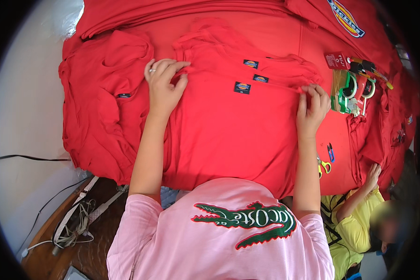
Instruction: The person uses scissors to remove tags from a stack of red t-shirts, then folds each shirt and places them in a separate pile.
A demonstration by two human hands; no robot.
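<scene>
A red garment [233, 135] lies flat in front of me on a stack of like red pieces, each with a small dark label [242, 87] near its top edge. My left hand [164, 82], a ring on one finger, pinches the top left corner of the upper garment. At the top right corner, my right hand [312, 107] pinches the fabric edge. Both forearms reach up from my pink shirt at the bottom.
A crumpled heap of red garments [102, 98] lies at the left. Tape rolls and packaged tools [354, 84] sit at the right, with small scissors [325, 164] nearer me. A person in a yellow top [354, 219] sits low at the right. Cords [74, 224] lie on the floor lower left.
</scene>
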